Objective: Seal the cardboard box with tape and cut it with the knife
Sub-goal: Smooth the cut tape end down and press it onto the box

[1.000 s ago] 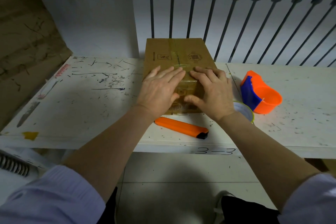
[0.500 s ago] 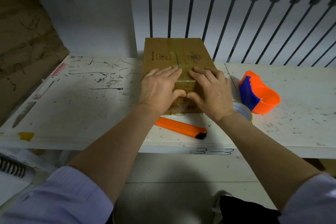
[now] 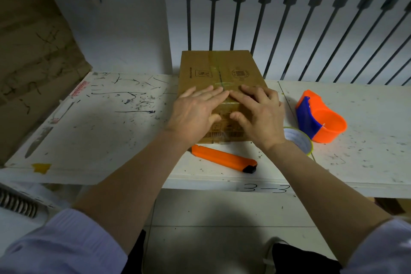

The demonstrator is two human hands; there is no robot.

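Observation:
A brown cardboard box (image 3: 219, 69) lies on the white worktable (image 3: 100, 131), its flaps closed and clear tape running down the middle seam. My left hand (image 3: 195, 111) and my right hand (image 3: 259, 113) rest flat on the near half of the lid, fingers spread, fingertips almost meeting over the seam. Neither hand holds anything. An orange utility knife (image 3: 224, 159) lies on the table just in front of the box. A roll of clear tape (image 3: 298, 142) sits by my right wrist, partly hidden by it.
An orange and blue tape dispenser (image 3: 320, 118) stands to the right of the box. Black vertical bars (image 3: 238, 13) rise behind the table. A white board (image 3: 106, 18) leans at the back left. The table's front edge is marked "3-3" (image 3: 265, 188).
Both hands have slid a little over the lid along the taped seam; the thumbs, which touched half a second ago, are apart again. The box, knife and tape have stayed put.

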